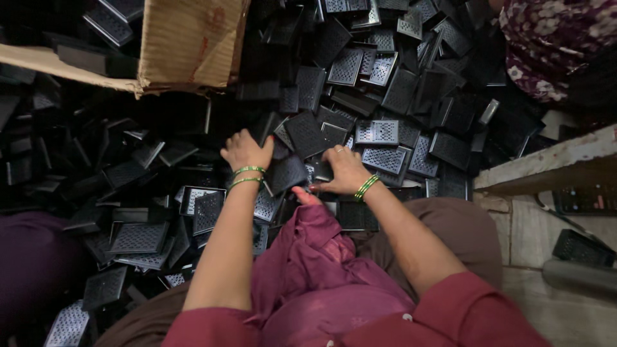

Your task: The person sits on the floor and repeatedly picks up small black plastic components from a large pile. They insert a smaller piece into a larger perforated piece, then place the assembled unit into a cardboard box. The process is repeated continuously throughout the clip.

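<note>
A big heap of flat black perforated plastic parts (379, 83) fills the floor in front of me. My left hand (246, 150), with green bangles at the wrist, reaches into the pile and grips a black part (265, 126) at its fingertips. My right hand (345, 169), also with green bangles and a ring, rests palm down on the parts close to my lap, fingers curled over a black perforated part (321, 171). Between the hands lies another dark part (286, 172).
A torn cardboard box (189, 42) stands at the top left over the heap. Another person in a floral garment (553, 38) sits at the top right. A pale ledge (546, 164) and a black crate (581, 247) are at the right. Magenta cloth (308, 257) covers my lap.
</note>
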